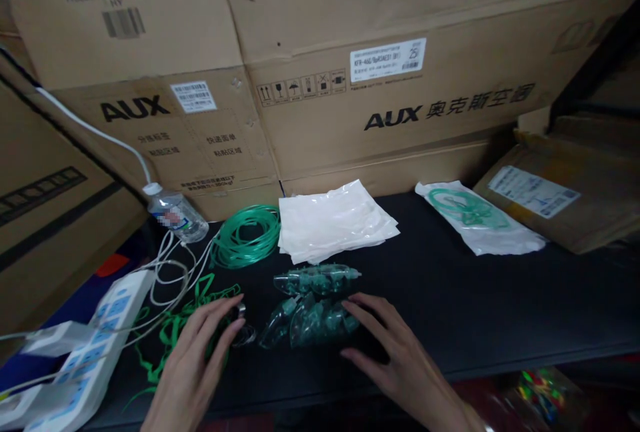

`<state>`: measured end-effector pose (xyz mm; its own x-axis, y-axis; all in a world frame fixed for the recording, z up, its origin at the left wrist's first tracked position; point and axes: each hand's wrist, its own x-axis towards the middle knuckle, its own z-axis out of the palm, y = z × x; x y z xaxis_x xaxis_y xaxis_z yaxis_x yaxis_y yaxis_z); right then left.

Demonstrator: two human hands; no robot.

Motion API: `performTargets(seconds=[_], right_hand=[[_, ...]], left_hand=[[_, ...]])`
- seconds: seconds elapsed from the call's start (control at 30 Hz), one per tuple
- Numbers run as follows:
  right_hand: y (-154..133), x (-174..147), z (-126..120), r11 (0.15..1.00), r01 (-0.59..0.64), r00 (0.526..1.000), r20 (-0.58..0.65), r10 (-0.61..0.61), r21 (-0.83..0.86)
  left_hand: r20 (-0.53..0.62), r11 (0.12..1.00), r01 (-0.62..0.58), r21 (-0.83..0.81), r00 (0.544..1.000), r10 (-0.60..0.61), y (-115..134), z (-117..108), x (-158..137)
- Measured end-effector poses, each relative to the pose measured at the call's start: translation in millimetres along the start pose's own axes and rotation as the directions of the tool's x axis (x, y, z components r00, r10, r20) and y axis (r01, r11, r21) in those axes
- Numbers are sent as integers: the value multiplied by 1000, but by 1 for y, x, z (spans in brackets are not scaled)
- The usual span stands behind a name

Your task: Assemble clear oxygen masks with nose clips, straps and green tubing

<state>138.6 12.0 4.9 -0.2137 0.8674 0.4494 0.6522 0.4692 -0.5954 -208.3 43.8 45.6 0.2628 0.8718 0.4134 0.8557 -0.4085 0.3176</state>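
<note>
My left hand is at the left front of the table, thumb and fingertips closed around a small shiny metal piece. Thin, clear-looking loops lie just beneath those fingertips. Under and behind that hand spreads a tangle of green elastic straps. My right hand has its fingers apart, the fingertips at the right edge of a cluster of clear green oxygen masks. Another row of green masks lies just behind the cluster.
Behind the masks lie coiled green tubing, white packets and bagged tubing. A power strip, cables and a plastic bottle occupy the left. Large cartons wall the back; a smaller box stands right.
</note>
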Motion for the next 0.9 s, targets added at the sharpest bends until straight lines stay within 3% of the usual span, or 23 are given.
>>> performTargets(seconds=[0.1, 0.33, 0.47, 0.73, 0.9], right_hand=[[-4, -9, 8, 998, 0, 999, 34, 2, -64], [-3, -13, 12, 997, -51, 994, 90, 55, -50], [0, -16, 16, 997, -51, 996, 72, 55, -66], [1, -14, 17, 997, -48, 996, 68, 52, -58], [3, -14, 20, 997, -54, 993, 101, 60, -54]], left_hand=[[-4, 1000, 30, 4, 1000, -30, 6, 4, -1], [16, 997, -73, 3, 997, 73, -9, 24, 4], [73, 994, -110, 10, 991, 109, -7, 19, 8], [47, 989, -145, 24, 988, 144, -6, 16, 14], [-73, 997, -83, -6, 994, 82, 3, 2, 10]])
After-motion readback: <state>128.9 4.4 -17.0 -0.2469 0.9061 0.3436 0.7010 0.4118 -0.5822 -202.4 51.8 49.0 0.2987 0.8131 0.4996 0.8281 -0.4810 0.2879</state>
